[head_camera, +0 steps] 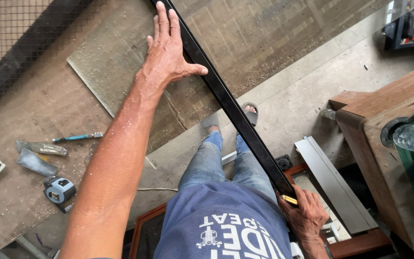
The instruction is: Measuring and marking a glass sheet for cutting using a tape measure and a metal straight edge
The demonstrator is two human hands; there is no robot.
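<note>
We have the left hand (pixel 168 57) spread flat, fingers outstretched, resting against the far stretch of a long black metal bar (pixel 226 98) that runs diagonally from the top of the view down to our waist; the right hand (pixel 305 213) is closed around the bar's near end, with a small brass-coloured piece (pixel 288 199) caught between thumb and bar; the bar hangs above the floor, over our legs and sandalled feet (pixel 251 112). Our judgement is that the open palm gives only a light hold; the far end could slide off it or swing, since only the near end is truly clutched; a dropped bar would land on bare toes. Around us lie a tape measure (pixel 59 189), a blue-handled tool (pixel 77 137) and some crumpled tubes (pixel 39 147) on the dusty floor; a grey metal channel (pixel 334 184) and a wooden bench (pixel 384 120) crowd the right side, close to the gripped end.
</note>
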